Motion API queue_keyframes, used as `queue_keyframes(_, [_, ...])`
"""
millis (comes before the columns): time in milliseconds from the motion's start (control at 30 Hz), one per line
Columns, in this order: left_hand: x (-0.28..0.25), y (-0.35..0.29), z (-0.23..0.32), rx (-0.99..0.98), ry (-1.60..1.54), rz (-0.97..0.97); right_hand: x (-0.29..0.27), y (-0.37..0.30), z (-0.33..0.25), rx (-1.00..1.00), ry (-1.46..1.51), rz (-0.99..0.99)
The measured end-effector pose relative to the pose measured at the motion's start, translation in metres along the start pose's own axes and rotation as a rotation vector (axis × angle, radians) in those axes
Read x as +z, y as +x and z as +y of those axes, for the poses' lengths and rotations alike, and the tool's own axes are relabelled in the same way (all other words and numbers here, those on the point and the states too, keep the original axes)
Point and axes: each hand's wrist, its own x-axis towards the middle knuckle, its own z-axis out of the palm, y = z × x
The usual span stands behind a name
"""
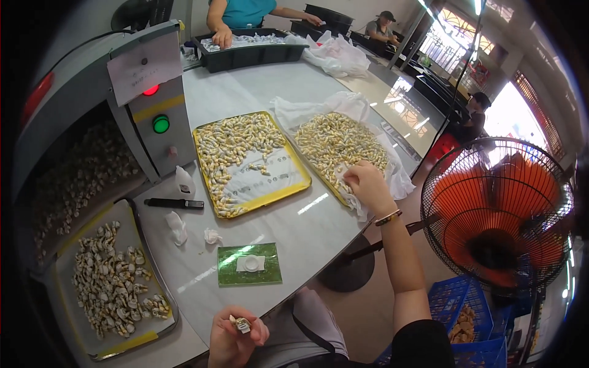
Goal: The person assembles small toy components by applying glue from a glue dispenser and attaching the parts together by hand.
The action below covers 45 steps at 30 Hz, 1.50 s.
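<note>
Near the table's front edge, my left hand [236,337] is closed around a small white piece [242,325] with a yellowish tip and dark grooves. My right hand [371,189] reaches out to the right, its fingers pinched at the near edge of a heap of small yellow-and-white pieces [340,144] on white plastic. What those fingertips hold, if anything, is too small to make out. Left of that heap lies a yellow-rimmed tray [288,187], partly covered with similar pieces. Between my hands, a small white round object [251,264] rests on a green square pad [230,275].
A dark-edged tray [156,288] of white pieces stands at left, below a grey machine [161,98] with a green button. A white bottle [184,181], black tool [175,203] and crumpled tissues [176,228] lie nearby. A fan [497,214] stands right; a co-worker's hand [222,38] is over a black bin [254,58].
</note>
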Motion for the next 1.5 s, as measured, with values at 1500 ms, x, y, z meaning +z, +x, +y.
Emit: queue_keyframes(1500, [-0.007,-0.005,0.011,0.038,0.071,0.019,0.020,-0.050,-0.184,-0.776,0.339,-0.278])
